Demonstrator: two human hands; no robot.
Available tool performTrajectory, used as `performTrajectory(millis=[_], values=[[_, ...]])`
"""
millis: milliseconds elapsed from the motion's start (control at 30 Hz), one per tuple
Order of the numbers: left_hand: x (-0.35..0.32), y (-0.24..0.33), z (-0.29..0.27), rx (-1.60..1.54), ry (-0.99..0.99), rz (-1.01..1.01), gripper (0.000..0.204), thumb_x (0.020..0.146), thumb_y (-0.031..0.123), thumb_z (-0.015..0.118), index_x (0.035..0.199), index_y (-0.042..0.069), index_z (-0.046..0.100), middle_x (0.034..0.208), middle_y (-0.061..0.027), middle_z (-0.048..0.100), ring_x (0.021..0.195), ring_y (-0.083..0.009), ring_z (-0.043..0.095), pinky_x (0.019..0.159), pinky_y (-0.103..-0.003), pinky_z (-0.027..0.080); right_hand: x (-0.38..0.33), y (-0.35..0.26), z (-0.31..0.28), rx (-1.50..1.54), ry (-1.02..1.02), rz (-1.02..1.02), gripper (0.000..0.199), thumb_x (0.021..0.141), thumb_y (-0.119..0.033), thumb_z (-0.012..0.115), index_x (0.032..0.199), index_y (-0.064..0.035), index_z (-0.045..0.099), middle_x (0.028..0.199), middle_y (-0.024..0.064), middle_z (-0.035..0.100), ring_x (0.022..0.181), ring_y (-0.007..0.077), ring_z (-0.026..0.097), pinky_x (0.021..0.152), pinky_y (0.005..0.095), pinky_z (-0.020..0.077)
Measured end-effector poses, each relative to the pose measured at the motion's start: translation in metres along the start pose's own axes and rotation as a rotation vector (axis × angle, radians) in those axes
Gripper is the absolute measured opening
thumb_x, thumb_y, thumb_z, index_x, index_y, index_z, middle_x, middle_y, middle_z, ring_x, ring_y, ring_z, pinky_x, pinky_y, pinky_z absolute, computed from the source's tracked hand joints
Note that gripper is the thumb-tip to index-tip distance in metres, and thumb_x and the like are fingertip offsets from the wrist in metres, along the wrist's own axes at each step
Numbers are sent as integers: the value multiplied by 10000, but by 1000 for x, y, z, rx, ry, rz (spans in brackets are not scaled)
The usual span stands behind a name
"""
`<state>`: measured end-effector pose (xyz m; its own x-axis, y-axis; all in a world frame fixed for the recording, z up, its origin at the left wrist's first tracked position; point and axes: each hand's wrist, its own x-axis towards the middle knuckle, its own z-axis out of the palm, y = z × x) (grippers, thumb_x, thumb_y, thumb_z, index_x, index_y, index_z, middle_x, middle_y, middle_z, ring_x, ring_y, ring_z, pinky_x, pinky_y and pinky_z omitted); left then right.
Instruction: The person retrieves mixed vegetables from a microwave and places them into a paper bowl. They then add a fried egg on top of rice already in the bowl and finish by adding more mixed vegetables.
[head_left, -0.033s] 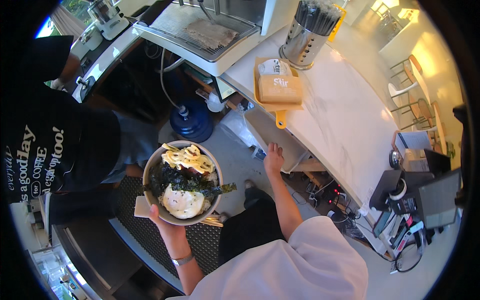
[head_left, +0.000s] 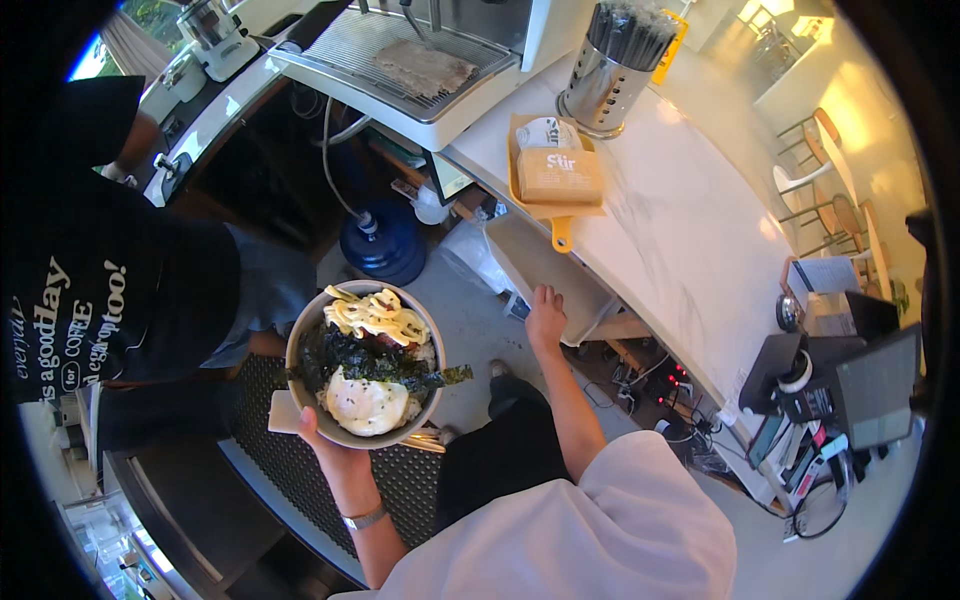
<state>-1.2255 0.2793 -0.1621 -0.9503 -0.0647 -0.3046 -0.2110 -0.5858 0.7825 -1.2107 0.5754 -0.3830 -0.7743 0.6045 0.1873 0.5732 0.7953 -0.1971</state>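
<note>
My left hand [head_left: 342, 462] is closed on the lower rim of a wide grey bowl [head_left: 300, 402], thumb up along its side. In the bowl lie a fried egg [head_left: 366, 403], dark shredded seaweed [head_left: 350, 357] and a yellow creamy topping [head_left: 378, 316], with some white rice showing at the edge. Beside my thumb a pale flat rectangular piece [head_left: 284, 412] sticks out. Gold-coloured cutlery [head_left: 427, 439] shows below the bowl; its hold is hidden. My right hand [head_left: 546, 318] is open with nothing visible in it, beside a pale open drawer or bin [head_left: 545, 262] under the counter.
A marble-look counter [head_left: 672, 255] runs along the right, bearing a yellow tray [head_left: 562, 236] with wrapped food and a metal straw holder [head_left: 603, 92]. A co-worker in black [head_left: 150, 270] stands close at left. A blue water jug [head_left: 383, 246] stands on the floor ahead.
</note>
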Motion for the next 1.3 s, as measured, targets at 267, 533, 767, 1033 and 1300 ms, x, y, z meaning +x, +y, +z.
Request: performTrajectory(millis=[267, 533, 767, 1033, 1300], values=[[-15, 19, -44, 1, -54, -33, 747, 747, 462, 562, 1316, 62, 291, 1300, -106, 381, 1193, -261, 385, 992, -391, 329, -11, -30, -84, 166, 152, -112, 278, 674, -70, 594, 917, -32, 464, 912, 104, 480, 862, 283, 519, 618, 378, 491], [-24, 25, -85, -54, -81, -36, 699, 777, 438, 564, 1310, 65, 307, 1304, -102, 389, 1191, -254, 394, 992, -397, 335, -36, -24, -172, 164, 122, -235, 321, 641, -175, 653, 906, -76, 502, 877, 80, 519, 837, 263, 554, 659, 368, 477], [-32, 45, -120, -95, -213, -50, 735, 771, 477, 534, 1328, 71, 276, 1332, -100, 352, 1216, -272, 358, 1008, -410, 310, -76, 0, -304, 207, -203, -362, 441, 579, -287, 723, 932, -64, 580, 906, 113, 593, 869, 298, 570, 726, 399, 462], [-36, 24, -161, -17, -219, -117, 768, 750, 514, 534, 1330, 81, 275, 1325, -108, 357, 1212, -274, 362, 996, -411, 326, -143, 33, -492, 66, 73, -397, 474, 527, -265, 778, 876, -6, 589, 813, 110, 604, 754, 264, 577, 706, 316, 435], [-34, 10, -163, -16, -233, -150, 712, 791, 499, 498, 1318, 70, 288, 1304, -102, 388, 1190, -269, 393, 982, -400, 344, -149, 23, -501, -179, 553, -204, 397, 590, -207, 742, 932, -70, 593, 886, 62, 598, 789, 241, 593, 675, 307, 459]])
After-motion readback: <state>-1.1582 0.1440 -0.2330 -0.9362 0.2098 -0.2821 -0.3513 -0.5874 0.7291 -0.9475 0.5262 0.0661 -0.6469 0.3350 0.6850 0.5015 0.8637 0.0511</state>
